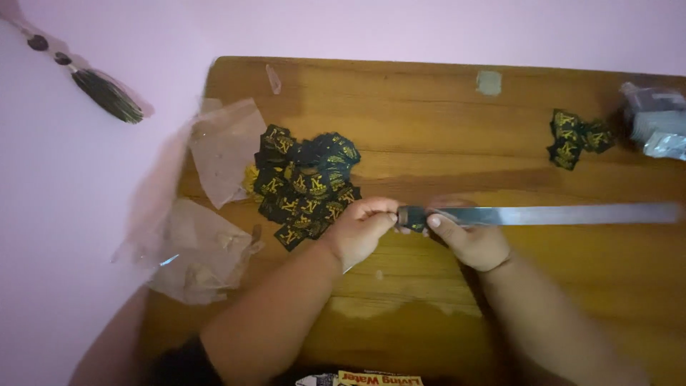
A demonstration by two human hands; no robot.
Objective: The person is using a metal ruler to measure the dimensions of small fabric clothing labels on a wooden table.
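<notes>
My left hand (363,227) and my right hand (468,239) meet over the middle of a wooden table (443,121). Between their fingertips they pinch a small black label with gold stitching (412,218). A long flat metal strip (557,214) runs from the label to the right, and my right hand touches its near end. Just left of my left hand lies a pile of the same black and gold labels (306,184).
A few more labels (575,137) sit at the far right, beside a silvery plastic packet (656,123). Clear plastic bags (207,214) hang over the table's left edge. A dark tassel (107,94) hangs on the pink wall. A printed package (375,378) peeks in at the bottom.
</notes>
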